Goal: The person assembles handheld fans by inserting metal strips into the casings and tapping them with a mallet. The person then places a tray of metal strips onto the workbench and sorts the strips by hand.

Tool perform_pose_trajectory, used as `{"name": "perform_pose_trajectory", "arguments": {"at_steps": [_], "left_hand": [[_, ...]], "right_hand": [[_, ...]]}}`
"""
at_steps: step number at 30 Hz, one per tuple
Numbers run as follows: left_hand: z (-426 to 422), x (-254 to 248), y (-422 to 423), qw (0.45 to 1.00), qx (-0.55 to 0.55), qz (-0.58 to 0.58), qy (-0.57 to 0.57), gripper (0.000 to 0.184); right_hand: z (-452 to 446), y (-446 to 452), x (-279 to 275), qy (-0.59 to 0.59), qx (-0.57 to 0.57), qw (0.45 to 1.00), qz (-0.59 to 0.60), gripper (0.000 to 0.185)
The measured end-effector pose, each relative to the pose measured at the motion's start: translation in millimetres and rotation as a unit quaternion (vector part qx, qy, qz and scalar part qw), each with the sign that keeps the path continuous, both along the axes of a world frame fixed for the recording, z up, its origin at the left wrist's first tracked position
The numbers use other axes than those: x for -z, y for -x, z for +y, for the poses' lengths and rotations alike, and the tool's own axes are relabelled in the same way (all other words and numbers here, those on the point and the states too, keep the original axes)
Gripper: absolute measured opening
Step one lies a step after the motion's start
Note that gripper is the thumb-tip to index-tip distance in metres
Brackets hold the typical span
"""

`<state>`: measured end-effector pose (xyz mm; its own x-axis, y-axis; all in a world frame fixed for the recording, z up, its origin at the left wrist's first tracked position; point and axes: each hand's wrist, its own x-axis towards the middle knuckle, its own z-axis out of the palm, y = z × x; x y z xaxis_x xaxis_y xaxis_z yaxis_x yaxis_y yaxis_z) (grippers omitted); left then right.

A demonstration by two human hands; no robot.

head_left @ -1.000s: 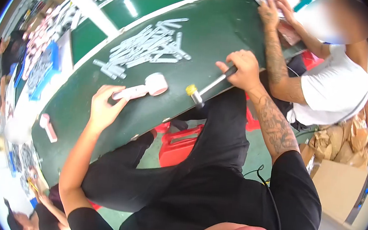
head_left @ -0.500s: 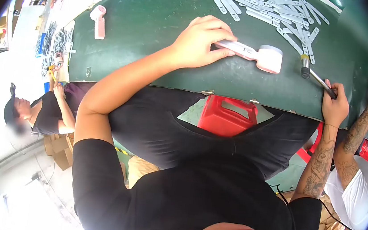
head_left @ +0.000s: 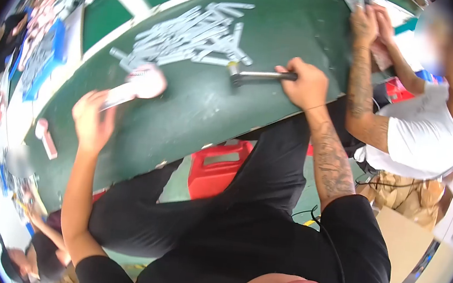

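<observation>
My left hand (head_left: 94, 119) is closed round the handle end of a pink and white device (head_left: 147, 82), whose round head points up and right over the green table (head_left: 196, 116). The device is slightly blurred. In my right hand (head_left: 305, 85) is the black grip of a small hammer (head_left: 261, 75). Its metal shaft runs left to a head with a yellowish face, just below a pile of grey-white strips (head_left: 188, 35). A second pink device (head_left: 46, 139) lies at the table's left part.
A co-worker in a white shirt (head_left: 421, 129) is at the right, both hands over the table. Another person (head_left: 46, 249) is at the lower left. Blue trays (head_left: 46, 67) stand at the upper left; a red stool (head_left: 215, 170) is below the table edge.
The view has swung back after turning half a second ago. Compared with one second ago, the device's head has moved up and left, and the hammer head is nearer the strips.
</observation>
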<state>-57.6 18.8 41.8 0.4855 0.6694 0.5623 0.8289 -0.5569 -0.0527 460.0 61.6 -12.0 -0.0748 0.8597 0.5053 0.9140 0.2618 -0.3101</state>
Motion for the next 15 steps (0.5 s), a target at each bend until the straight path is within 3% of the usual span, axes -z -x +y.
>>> {"name": "perform_pose_trajectory", "arguments": {"at_steps": [1, 2, 3, 5, 8, 10, 12, 14, 15], "left_hand": [[4, -1, 16, 0.998, -0.012, -0.054, -0.015, 0.037], [3, 7, 38, 0.991, -0.093, -0.09, -0.022, 0.033], [4, 24, 70, 0.968, -0.212, -0.133, -0.011, 0.03], [4, 36, 110, 0.92, -0.29, -0.265, 0.002, 0.029], [-15, 55, 172, 0.894, -0.429, -0.132, 0.0, 0.038], [-26, 61, 180, 0.84, -0.517, -0.137, 0.088, 0.043], [-29, 59, 173, 0.825, -0.525, -0.18, 0.109, 0.048], [-25, 55, 160, 0.898, -0.429, -0.058, -0.079, 0.05], [-18, 54, 157, 0.913, -0.394, -0.075, -0.078, 0.053]], "right_hand": [[0, -1, 0, -0.01, -0.003, 1.0, 0.01, 0.033], [0, -1, -2, -0.018, -0.011, 1.0, 0.023, 0.031], [-1, -1, -3, -0.018, -0.009, 1.0, 0.017, 0.031], [-1, -2, -2, -0.023, -0.01, 0.999, 0.024, 0.031], [-2, -1, -3, -0.02, -0.013, 0.999, 0.028, 0.032], [-1, -2, -3, -0.014, -0.011, 0.999, 0.029, 0.032], [-1, -2, -1, -0.013, -0.01, 0.999, 0.028, 0.032], [-1, -2, -3, -0.006, -0.014, 1.0, 0.027, 0.032], [-1, -1, -4, -0.007, -0.008, 1.0, 0.022, 0.032]]}}
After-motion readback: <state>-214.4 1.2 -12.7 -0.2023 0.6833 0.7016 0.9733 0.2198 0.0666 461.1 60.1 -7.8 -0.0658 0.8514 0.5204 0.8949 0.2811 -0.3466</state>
